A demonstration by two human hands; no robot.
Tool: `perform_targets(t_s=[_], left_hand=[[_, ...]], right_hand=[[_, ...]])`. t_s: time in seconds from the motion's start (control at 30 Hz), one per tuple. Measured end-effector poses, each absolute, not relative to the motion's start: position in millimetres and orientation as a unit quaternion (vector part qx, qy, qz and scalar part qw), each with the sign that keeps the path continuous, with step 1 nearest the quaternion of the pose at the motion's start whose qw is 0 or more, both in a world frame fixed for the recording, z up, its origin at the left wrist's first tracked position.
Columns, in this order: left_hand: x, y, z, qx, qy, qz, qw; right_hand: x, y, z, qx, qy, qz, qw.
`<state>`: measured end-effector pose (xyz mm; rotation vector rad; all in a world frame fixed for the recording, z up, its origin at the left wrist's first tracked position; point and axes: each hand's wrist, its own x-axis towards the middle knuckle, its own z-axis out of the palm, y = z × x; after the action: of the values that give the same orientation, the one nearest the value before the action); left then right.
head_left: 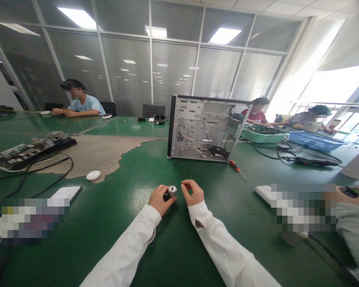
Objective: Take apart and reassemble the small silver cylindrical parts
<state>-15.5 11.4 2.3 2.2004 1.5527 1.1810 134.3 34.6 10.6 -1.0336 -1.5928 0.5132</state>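
My left hand (160, 200) is closed round a small silver metal cylinder (172, 191), with the thumb and fingers on its sides. The cylinder's round top faces up and has a dark centre. Just to its right is my right hand (193, 192), thumb and index finger curved towards each other; whether anything small sits between the tips is too small to tell. Both hands are low over the green table (131, 183). Behind them stands an open computer case (202, 123), and a screwdriver (237, 169) with an orange and black handle lies at its right corner.
At the left are a long electronic assembly (32, 151) with black cables and a white round object (93, 175). Green (261, 136) and blue (315, 141) baskets stand back right. Another person's hand (351, 196) is at the right edge; other people sit farther back.
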Motion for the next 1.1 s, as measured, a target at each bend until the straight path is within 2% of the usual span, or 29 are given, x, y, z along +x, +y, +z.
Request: perform_targets(t_s=[0.4, 0.57, 0.83, 1.1], left_hand=[[-15.4, 13.9, -2.2, 0.728, 0.546, 0.405, 0.09], [-17.3, 13.5, -3.7, 0.728, 0.544, 0.408, 0.086], [-17.0, 13.0, -3.9, 0.721, 0.556, 0.405, 0.086], [-20.8, 17.7, -11.4, 0.728, 0.57, 0.369, 0.094]], right_hand=[[149.7, 50.0, -15.4, -0.478, -0.751, 0.09, 0.446], [153.0, 49.4, -20.0, -0.46, -0.772, 0.082, 0.43], [156.1, 45.4, -29.9, -0.536, -0.794, 0.047, 0.282], [166.1, 30.9, -22.5, -0.569, -0.785, 0.053, 0.238]])
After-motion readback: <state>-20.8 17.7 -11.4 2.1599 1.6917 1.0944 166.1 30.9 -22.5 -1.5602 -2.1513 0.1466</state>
